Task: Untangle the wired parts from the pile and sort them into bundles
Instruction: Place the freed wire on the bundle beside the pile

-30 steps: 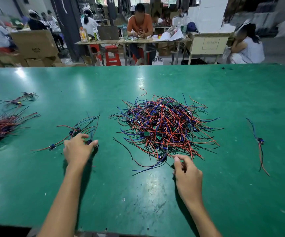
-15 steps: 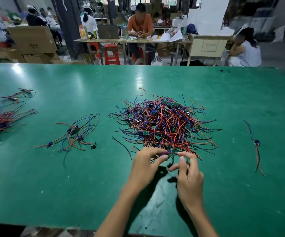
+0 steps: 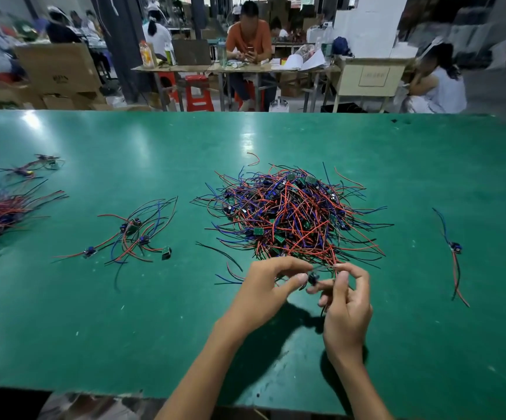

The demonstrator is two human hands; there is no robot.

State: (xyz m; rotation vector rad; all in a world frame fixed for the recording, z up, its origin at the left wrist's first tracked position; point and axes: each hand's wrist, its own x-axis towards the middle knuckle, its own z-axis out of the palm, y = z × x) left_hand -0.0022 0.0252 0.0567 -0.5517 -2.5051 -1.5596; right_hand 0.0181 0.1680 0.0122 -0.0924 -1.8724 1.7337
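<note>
At the lower centre of the frame, just below the near edge of the big tangled pile of red, blue and black wired parts (image 3: pixel 291 216), the person's two bare hands meet over the green table top (image 3: pixel 124 328). Between them sits one small dark component with thin wires (image 3: pixel 313 277). The left hand (image 3: pixel 268 291) comes in from the lower left with its fingers curled, and its thumb tip presses against the left side of the component while the forefinger arches over the top. The right hand (image 3: pixel 347 301) stands more upright to the right, its thumb and forefinger curled and pinching the wires beside the component, with the other fingers bent loosely beneath. A dark wire trails down under the right hand, and some strands run from the fingers up into the pile's near edge; whether they are still caught in the pile cannot be told through the blur.

Left of centre lies a small loose bundle of wired parts with red, blue and black leads (image 3: pixel 136 234), well apart from the hands. At the far left edge rests a thicker bundle of red and dark wires (image 3: pixel 0 216), and above it in the upper left a few scattered wired pieces (image 3: pixel 30 168). On the right side of the table a single wired part with a blue body (image 3: pixel 453 250) lies alone, stretched roughly top to bottom.
</note>
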